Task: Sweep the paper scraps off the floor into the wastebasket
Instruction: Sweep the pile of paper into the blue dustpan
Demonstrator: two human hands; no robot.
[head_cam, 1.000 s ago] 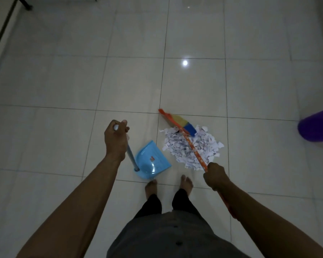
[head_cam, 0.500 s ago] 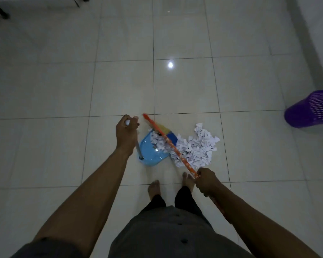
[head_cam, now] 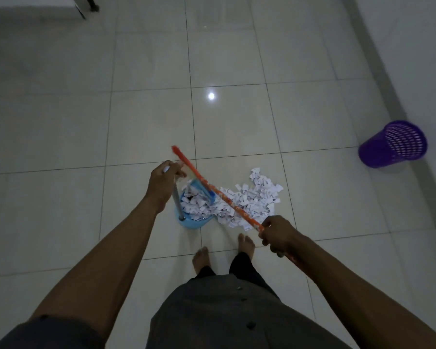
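I find the left hand curled round the top of the grey upright handle of the blue dustpan, which rests on the tiled floor and holds a share of the paper scraps. The rest lie heaped on the floor just right of the pan, up against its mouth. The right hand grips the orange broom, whose stick slants across heap and pan with its blurred head end over the pan. The purple wastebasket stands well apart at right, near the wall.
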